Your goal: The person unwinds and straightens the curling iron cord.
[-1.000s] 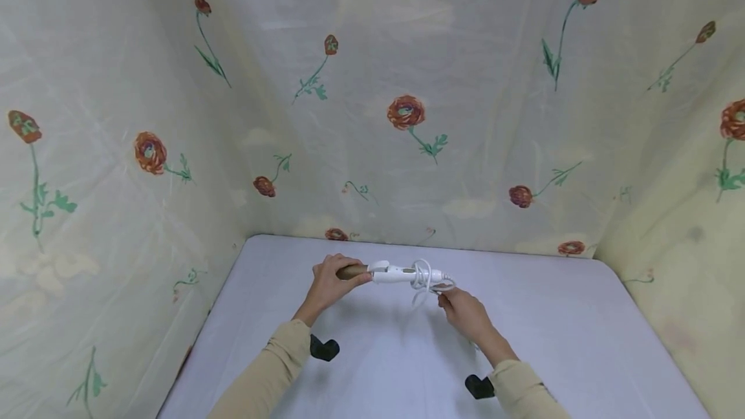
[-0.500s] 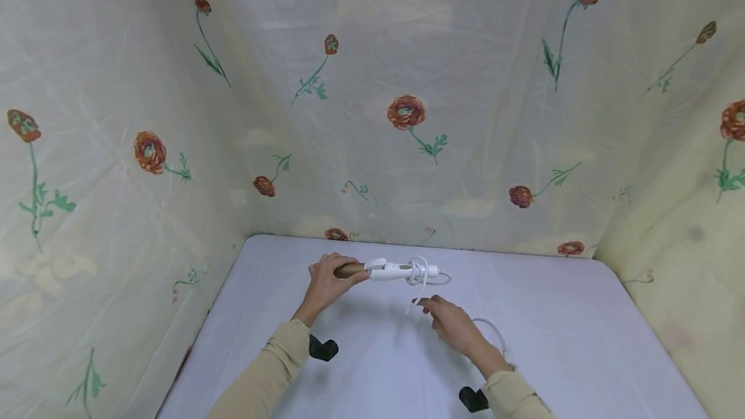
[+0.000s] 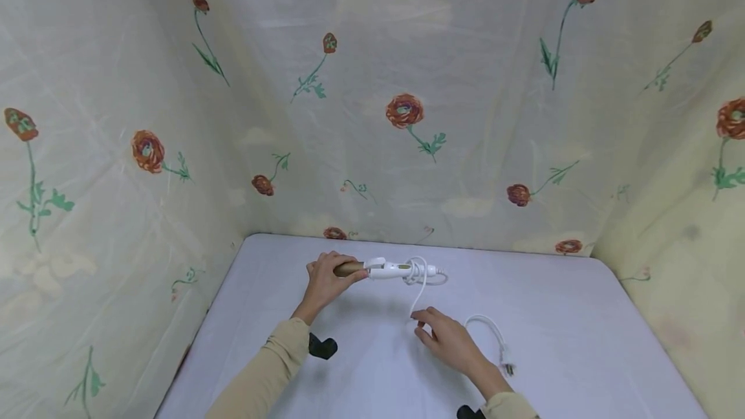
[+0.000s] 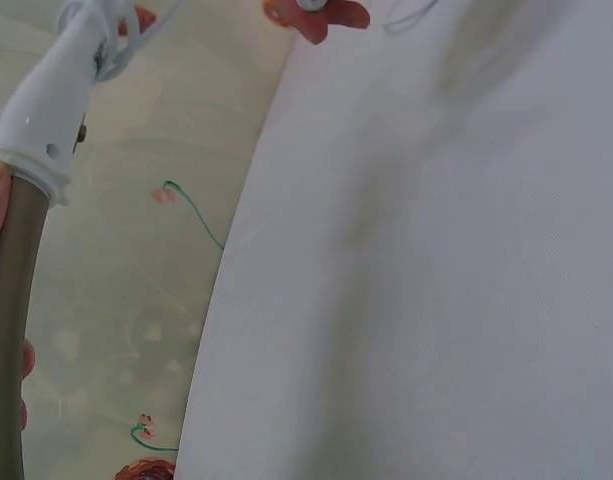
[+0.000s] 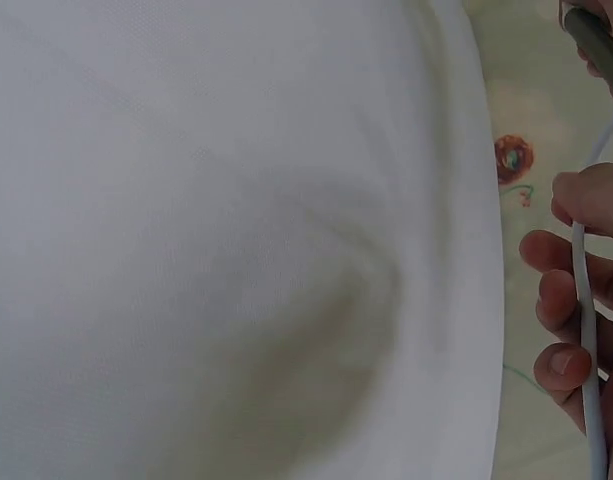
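Note:
My left hand grips the brown barrel of a curling iron, held nearly level above the table. Its white handle points right, with white cord wound loosely round the handle end. In the left wrist view, the barrel lies between thumb and fingers. Below and to the right of the handle, my right hand holds the cord. The right wrist view shows the cord passing under the thumb and along the curled fingers. Beyond that hand, the cord's free end hangs to the right with the plug.
A white-covered table spreads beneath both hands. Flower-patterned cloth stands behind it and on both sides. Dark pieces show beside the wrists.
My right hand has moved from the handle's end down and left, drawing a length of cord away from the coil. The plug end now shows at the right. The left hand stays nearly still.

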Available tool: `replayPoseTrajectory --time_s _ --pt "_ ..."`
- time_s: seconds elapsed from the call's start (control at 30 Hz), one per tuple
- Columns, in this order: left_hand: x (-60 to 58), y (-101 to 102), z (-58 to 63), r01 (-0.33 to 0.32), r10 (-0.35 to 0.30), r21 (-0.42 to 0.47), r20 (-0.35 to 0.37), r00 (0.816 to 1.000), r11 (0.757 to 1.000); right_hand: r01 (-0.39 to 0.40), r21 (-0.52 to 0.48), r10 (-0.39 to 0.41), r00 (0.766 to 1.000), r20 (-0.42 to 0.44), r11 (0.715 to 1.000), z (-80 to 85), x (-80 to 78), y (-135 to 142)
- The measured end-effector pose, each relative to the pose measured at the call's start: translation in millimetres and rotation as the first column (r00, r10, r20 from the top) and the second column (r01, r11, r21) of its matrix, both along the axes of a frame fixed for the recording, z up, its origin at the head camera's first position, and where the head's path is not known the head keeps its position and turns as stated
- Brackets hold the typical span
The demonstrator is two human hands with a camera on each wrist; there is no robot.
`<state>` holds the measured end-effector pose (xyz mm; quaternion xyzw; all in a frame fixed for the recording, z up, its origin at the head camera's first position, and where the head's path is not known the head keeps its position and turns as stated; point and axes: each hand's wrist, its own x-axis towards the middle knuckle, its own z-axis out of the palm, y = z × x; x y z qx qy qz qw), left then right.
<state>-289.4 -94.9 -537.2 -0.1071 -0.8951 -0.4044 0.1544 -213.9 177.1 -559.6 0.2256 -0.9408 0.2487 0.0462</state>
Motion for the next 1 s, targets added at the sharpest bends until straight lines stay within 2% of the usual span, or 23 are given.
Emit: replayPoseTrajectory --time_s 0.17,0.4,0.53,0.77,1.0 --pt "0.2 2 0.9 -0.018 0.018 -0.026 -0.007 1.000 0.999 -0.026 -0.036 0.024 0.998 -0.053 0.999 0.3 6.9 0" --pt "-1.0 2 0.1 -0.033 0.032 -0.042 -0.023 0.999 0.999 -0.023 -0.116 0.003 0.985 -0.170 0.993 5.0 13.5 1" --pt "-1.7 1 -0.7 -0.043 0.042 -0.060 -0.030 0.999 0.997 -0.029 -0.124 0.001 0.976 -0.217 0.992 9.9 18.2 5" --pt "-1.3 2 -3.4 -0.040 0.037 -0.061 -0.039 0.999 0.997 0.066 -0.127 -0.099 0.955 -0.279 0.990 18.7 18.8 15" --pt "0.2 5 -6.7 -0.038 0.035 -0.054 -0.045 0.998 0.998 0.097 -0.123 -0.134 0.928 -0.347 0.988 32.2 11.5 19"
